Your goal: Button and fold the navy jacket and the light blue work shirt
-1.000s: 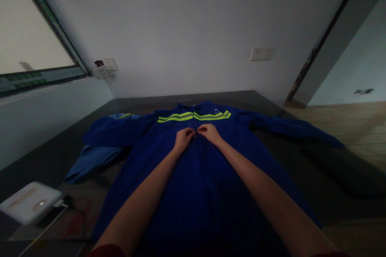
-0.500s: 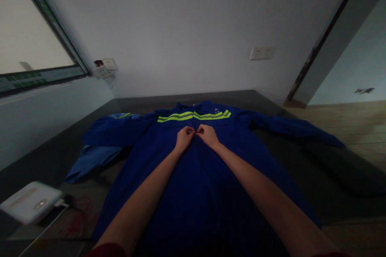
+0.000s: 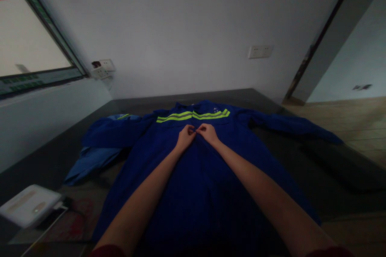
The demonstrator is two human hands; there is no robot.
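A blue work jacket (image 3: pixel 177 184) with yellow-green and grey reflective stripes across the chest lies spread out, its collar pointing away from me. Just below the stripes, both hands meet at its front opening. My left hand (image 3: pixel 185 137) is closed, fingers curled and pinched at the front edge. Beside it, my right hand (image 3: pixel 207 133) pinches the opposite edge with thumb and forefinger. The fingertips nearly touch. Whether a button or other fastener sits between them is too small and dark to tell.
The dark table (image 3: pixel 241 95) stands against a wall with sockets (image 3: pixel 261 51). Lighter blue cloth (image 3: pixel 93 162) lies under the jacket's sleeve at left. A white box-shaped device (image 3: pixel 31 205) with a cable is at the near left. A dark flat object (image 3: pixel 340 168) lies at right.
The view has shifted very slightly. My left fingers have loosened a little at the jacket's front; both hands otherwise stay in the same place.
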